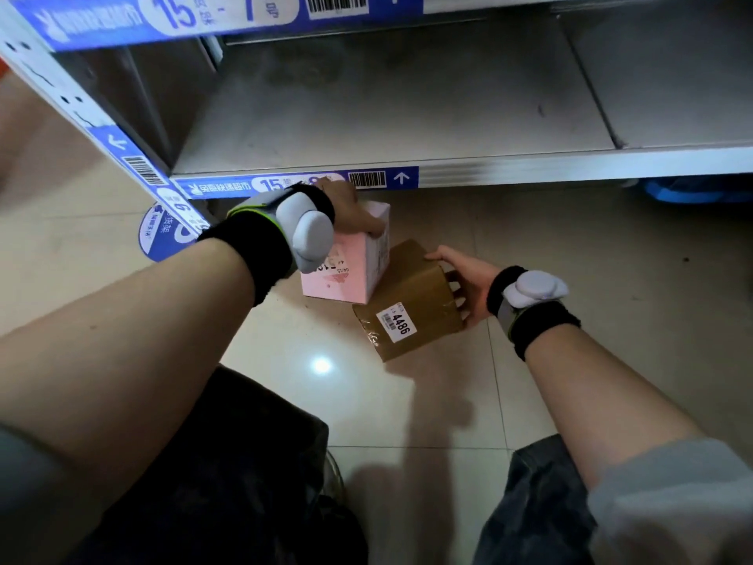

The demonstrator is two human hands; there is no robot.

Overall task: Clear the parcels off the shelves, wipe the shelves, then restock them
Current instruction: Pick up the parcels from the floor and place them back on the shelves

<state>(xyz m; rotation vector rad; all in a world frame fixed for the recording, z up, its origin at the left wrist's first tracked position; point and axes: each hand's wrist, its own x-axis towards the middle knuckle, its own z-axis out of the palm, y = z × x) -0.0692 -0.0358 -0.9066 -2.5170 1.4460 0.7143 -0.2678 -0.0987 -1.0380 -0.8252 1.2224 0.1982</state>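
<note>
Two bare forearms fill the near frame, each with a black wristband carrying one grey puck-shaped sensor; grey sleeves are pushed up at the bottom corners.

Far left: one slanted shelf upright, white with blue labels and a barcode, and one round blue floor sticker at its foot.

Left hand reaches down over the pink box. Its fingers are curled over the box's top front edge and closed on it. One pink and white parcel, tilted, with a printed label that is partly hidden by the wrist. Whether its lower edge touches the floor, cannot tell.

Just right of it, touching or nearly touching: one brown cardboard box, taped, with one white sticker reading 4486 plus a small barcode. Right hand grips its right end, thumb along the top edge and the other fingers wrapped on the end face. Box is tilted, low over the tile floor; contact with the floor is not clear.

So, two parcels, one per hand, both in front of and below the bottom shelf. That shelf's grey deck is bare and scuffed, and its front lip has one blue label strip with a barcode and an up arrow. A second shelf edge shows at the top of frame, labelled 15, also with a barcode.

Far right, under the bottom shelf: one blue object, only partly visible.
</note>
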